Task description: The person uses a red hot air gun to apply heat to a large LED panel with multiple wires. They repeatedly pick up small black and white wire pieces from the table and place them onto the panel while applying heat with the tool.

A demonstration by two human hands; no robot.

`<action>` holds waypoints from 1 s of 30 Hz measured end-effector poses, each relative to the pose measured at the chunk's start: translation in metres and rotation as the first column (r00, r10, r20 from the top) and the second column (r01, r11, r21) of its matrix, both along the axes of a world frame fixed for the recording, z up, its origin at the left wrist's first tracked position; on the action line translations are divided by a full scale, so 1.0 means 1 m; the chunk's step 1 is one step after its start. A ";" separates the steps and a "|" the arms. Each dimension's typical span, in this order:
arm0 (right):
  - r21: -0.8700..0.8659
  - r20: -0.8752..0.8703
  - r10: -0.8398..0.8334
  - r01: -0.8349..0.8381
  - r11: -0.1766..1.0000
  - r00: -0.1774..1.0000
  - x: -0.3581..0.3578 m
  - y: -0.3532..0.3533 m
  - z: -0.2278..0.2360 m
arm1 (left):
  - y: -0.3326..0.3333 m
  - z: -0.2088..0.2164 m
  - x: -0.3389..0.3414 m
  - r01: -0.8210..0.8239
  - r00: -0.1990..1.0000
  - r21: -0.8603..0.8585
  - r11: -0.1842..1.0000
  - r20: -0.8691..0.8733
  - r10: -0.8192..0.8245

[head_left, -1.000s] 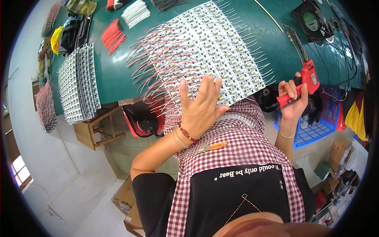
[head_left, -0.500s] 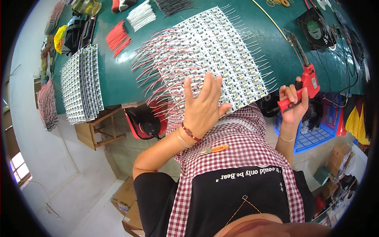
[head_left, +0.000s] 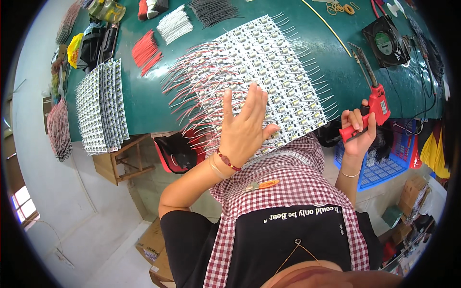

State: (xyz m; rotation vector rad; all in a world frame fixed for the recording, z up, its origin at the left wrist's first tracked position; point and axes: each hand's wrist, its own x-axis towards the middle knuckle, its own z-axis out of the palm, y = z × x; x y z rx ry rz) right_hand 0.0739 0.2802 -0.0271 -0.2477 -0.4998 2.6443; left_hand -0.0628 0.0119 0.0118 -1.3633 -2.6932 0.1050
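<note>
My left hand [head_left: 244, 122] lies flat with its fingers spread on a large white panel of small circuit boards [head_left: 288, 81]. Rows of components cover the panel. Red and white wires [head_left: 192, 79] stick out from its left side, and short pale wires fringe its right edge. The panel's near edge reaches over the table edge, against my checked apron [head_left: 283, 192]. Off to the panel's right, my right hand [head_left: 359, 132] is wrapped round the handle of a red soldering gun [head_left: 381, 106]. The gun's metal tip points up and away, apart from the panel.
Bundles of red wires [head_left: 146, 52], white wires [head_left: 174, 24] and black wires [head_left: 213, 10] lie on the green table [head_left: 149, 103]. More circuit panels [head_left: 101, 105] stand stacked at left. A black fan [head_left: 385, 42] sits at far right, above a blue crate [head_left: 384, 170].
The panel, my left hand and the table contents appear slightly lower in view. My right hand still grips the soldering gun, also a little lower. No hold has changed.
</note>
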 end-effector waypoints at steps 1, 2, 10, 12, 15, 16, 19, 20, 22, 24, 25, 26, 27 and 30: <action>-0.001 0.006 -0.002 0.002 1.000 1.000 0.000 0.000 0.000 | 0.001 -0.002 0.002 0.001 1.000 -0.027 1.000 -0.028 -0.001; -0.002 0.013 -0.004 0.004 1.000 1.000 0.000 0.000 0.000 | 0.001 -0.002 0.003 0.000 0.998 -0.054 0.999 -0.055 -0.003; 0.005 0.007 -0.012 0.012 1.000 1.000 -0.003 0.001 0.003 | 0.004 0.003 -0.020 -0.005 0.999 0.126 0.992 0.049 -0.002; -0.001 0.007 -0.012 0.012 1.000 1.000 -0.004 0.000 0.003 | 0.003 0.004 -0.023 -0.007 0.998 0.043 0.999 0.062 0.005; -0.001 0.013 -0.016 0.016 1.000 1.000 -0.005 0.000 0.002 | -0.001 -0.001 -0.023 -0.023 0.999 0.047 0.999 0.038 0.021; -0.001 0.016 -0.019 0.019 1.000 1.000 -0.005 0.000 0.002 | -0.001 -0.003 -0.023 -0.018 1.000 0.046 0.999 0.020 0.017; 0.005 0.020 -0.022 0.022 1.000 1.000 -0.005 -0.001 0.004 | 0.001 -0.005 -0.022 -0.003 1.000 0.039 0.999 -0.011 0.003; 0.009 0.020 -0.021 0.021 1.000 1.000 -0.005 -0.001 0.005 | 0.001 -0.005 -0.022 0.006 1.000 0.032 0.999 -0.005 -0.005; 0.003 -0.009 -0.013 0.013 1.000 1.000 -0.004 0.000 0.005 | 0.001 -0.006 -0.024 0.006 0.999 0.070 0.998 0.032 -0.008; -0.001 -0.017 -0.013 0.013 1.000 1.000 -0.003 0.001 0.005 | -0.002 -0.011 -0.026 -0.017 0.995 0.157 0.987 0.102 0.001; -0.002 -0.011 -0.017 0.017 1.000 1.000 -0.003 0.001 0.005 | -0.003 -0.012 -0.027 -0.015 0.995 0.175 0.985 0.096 -0.002; -0.003 -0.005 -0.022 0.022 1.000 1.000 -0.003 0.000 0.004 | -0.004 -0.013 -0.027 -0.012 0.996 0.192 0.981 0.090 -0.005; -0.002 -0.001 -0.024 0.024 1.000 1.000 -0.003 0.000 0.005 | -0.005 -0.012 -0.027 -0.013 0.996 0.210 0.978 0.084 -0.005; -0.003 -0.002 -0.022 0.022 1.000 1.000 -0.005 -0.001 0.005 | -0.008 -0.008 -0.028 0.004 0.998 0.170 0.985 0.067 -0.015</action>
